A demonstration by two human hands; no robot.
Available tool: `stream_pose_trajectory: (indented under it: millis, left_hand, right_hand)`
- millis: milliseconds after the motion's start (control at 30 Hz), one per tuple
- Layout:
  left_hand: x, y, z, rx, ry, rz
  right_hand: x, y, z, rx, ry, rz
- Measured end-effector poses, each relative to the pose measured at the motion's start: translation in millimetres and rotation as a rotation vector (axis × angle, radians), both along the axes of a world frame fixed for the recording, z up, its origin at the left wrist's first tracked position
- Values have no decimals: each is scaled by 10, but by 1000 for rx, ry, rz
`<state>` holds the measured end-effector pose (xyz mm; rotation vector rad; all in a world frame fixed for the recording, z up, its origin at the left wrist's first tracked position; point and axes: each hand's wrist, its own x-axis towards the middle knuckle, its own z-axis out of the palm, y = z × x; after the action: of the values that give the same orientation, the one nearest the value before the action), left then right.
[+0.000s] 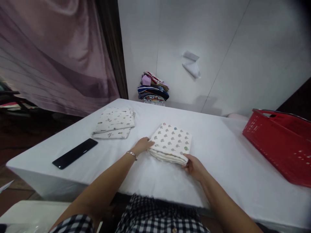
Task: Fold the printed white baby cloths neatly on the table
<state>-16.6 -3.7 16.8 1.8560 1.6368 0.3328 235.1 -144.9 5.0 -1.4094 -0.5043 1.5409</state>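
A folded white cloth (171, 139) printed with grey mushroom-like shapes lies on the white-covered table (216, 161) in front of me. Its layered edge faces my body. My left hand (143, 144) grips the near left corner, thumb on top and the other fingers hidden at the edge. At the near right corner, my right hand (193, 165) pinches the layers between thumb and fingers. A second folded white cloth (115, 119) with small scattered prints rests farther left, apart from both hands.
A black flat phone-like object (75, 153) lies at the table's left. On the right stands a red plastic basket (274, 142) with a handle. Stacked folded clothes (153, 89) rise behind the far edge, against the white wall. A pink curtain (63, 55) hangs at the left.
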Motion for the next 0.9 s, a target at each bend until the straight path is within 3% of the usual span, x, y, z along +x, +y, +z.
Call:
stream_pose_trajectory:
  millis: [167,333,667,800,900]
  left_hand:
    - [50,-75,0,-79,16,-110]
    - [194,-21,-59,-21,-57,-22]
    - [391,80,-147,-170,-364,183]
    - [387,122,-126,-270,-447,178]
    - [392,147,-130,-290,-432,159]
  right_hand:
    - [420,-76,-49,108,-115,109]
    - [589,-177,-15,22,-176,277]
    - [631,-7,47,82,-143,83]
    - [598,75,25,-2,-179,-55]
    - [586,135,-9,11,-219,-79]
